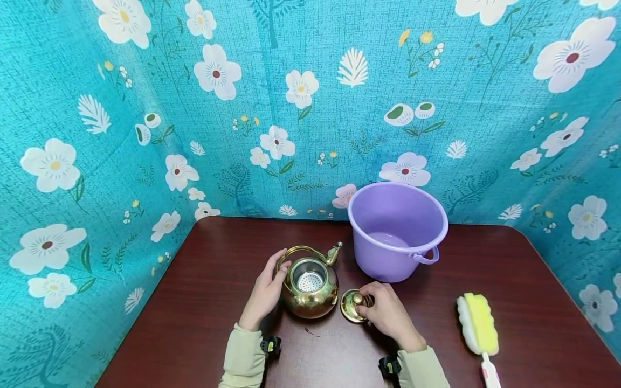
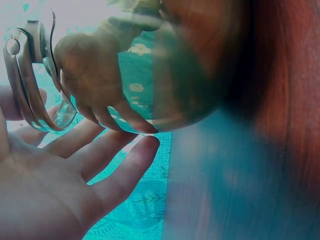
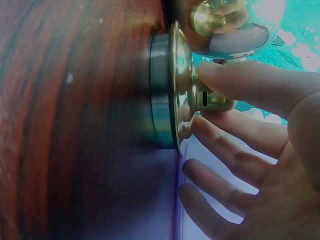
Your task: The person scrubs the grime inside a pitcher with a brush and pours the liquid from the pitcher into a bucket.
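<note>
A shiny gold teapot point(image 1: 310, 300) stands on the table, its open mouth showing a perforated metal strainer point(image 1: 309, 281). My left hand point(image 1: 266, 288) is at its left side, thumb and forefinger about the lowered handle point(image 1: 303, 248). In the left wrist view the other fingers point(image 2: 125, 175) stretch along the teapot's rounded body point(image 2: 200, 75). To the right of the teapot, my right hand point(image 1: 388, 311) pinches the knob of the gold lid point(image 1: 350, 308) between thumb and forefinger. The lid point(image 3: 181, 90) is level, at or very near the tabletop; its other fingers are spread.
A purple bucket point(image 1: 398, 261) stands behind the lid, its handle hanging at the front right. At the right lies a yellow and white sponge brush point(image 1: 477, 326). The dark red table point(image 1: 213, 302) meets a teal floral cloth point(image 1: 233, 134) at the back and sides.
</note>
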Demonstrator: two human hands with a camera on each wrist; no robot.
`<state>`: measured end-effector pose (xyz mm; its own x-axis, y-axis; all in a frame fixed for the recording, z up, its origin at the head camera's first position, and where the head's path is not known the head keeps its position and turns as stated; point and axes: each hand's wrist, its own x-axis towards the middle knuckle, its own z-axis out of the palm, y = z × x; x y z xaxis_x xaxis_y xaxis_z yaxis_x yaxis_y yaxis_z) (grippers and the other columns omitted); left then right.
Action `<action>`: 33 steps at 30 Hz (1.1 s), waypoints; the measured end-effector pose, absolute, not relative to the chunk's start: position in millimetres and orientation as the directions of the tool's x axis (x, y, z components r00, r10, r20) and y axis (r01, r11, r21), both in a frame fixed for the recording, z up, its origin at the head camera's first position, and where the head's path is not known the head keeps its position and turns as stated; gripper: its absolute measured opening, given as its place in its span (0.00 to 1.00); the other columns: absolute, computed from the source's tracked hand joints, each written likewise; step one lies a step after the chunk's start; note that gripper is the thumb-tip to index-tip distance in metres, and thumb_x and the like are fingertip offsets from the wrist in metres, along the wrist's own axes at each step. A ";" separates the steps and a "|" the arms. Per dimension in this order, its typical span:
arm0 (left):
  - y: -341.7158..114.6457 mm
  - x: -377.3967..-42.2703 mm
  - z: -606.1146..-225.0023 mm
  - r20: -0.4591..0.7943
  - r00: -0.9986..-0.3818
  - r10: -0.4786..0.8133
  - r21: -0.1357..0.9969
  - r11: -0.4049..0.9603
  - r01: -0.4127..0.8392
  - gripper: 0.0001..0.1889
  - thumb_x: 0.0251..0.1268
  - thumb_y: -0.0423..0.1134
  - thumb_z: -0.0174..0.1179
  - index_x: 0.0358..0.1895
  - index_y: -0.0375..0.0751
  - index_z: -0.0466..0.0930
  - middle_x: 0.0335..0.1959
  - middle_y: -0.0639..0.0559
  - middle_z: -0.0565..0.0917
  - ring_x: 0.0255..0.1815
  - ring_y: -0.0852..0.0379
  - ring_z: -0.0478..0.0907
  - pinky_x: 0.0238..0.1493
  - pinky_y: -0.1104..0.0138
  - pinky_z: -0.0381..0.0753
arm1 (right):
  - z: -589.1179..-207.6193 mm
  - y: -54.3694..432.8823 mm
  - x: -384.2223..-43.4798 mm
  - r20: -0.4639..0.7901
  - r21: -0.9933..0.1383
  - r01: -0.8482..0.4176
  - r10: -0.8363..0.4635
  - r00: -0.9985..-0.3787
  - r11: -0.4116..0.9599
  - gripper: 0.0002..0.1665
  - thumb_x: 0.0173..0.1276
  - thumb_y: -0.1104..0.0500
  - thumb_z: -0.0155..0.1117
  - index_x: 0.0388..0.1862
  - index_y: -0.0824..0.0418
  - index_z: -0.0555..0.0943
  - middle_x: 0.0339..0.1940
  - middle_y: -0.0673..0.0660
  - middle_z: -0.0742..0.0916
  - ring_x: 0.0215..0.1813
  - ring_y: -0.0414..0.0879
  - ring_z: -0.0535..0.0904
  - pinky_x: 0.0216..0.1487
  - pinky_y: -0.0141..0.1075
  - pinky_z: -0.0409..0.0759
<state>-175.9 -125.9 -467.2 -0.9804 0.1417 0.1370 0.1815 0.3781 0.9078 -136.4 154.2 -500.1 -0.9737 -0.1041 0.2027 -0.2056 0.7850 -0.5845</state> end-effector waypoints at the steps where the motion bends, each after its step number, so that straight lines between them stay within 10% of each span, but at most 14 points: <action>1: -126.1 -175.9 -467.4 0.136 -0.981 0.140 0.908 0.378 0.180 0.23 0.76 0.37 0.45 0.71 0.55 0.63 0.61 0.43 0.79 0.66 0.49 0.73 0.67 0.51 0.68 | -499.6 154.0 -136.4 0.201 -0.586 -0.204 -0.104 -0.974 0.784 0.12 0.44 0.61 0.75 0.32 0.58 0.86 0.38 0.50 0.86 0.46 0.51 0.78 0.53 0.46 0.73; 33: -126.2 -178.3 -467.2 0.138 -0.981 0.137 0.910 0.374 0.180 0.23 0.76 0.36 0.45 0.70 0.54 0.63 0.60 0.44 0.80 0.66 0.47 0.73 0.67 0.51 0.67 | -475.8 122.2 -127.5 0.457 -0.535 -0.399 -0.142 -0.878 0.745 0.20 0.56 0.56 0.74 0.49 0.55 0.84 0.48 0.51 0.84 0.49 0.47 0.77 0.49 0.43 0.74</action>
